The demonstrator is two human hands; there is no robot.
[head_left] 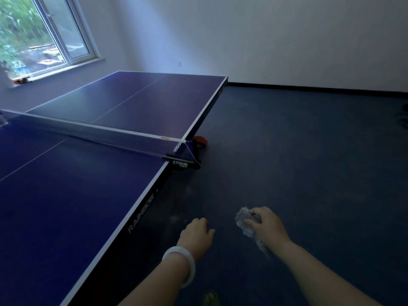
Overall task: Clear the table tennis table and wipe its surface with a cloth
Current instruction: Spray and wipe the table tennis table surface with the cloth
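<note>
Crumpled grey cloth [247, 224] sits gripped in the right hand [266, 226] above the dark floor, beside the blue table tennis table [66, 195]; left hand [196, 236], loosely curled, holds nothing.

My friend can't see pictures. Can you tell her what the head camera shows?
A person stands beside a blue table tennis table, right hand gripping a crumpled grey cloth, left hand loosely curled and holding nothing. The net crosses the table, and a window is at the far left.
</note>
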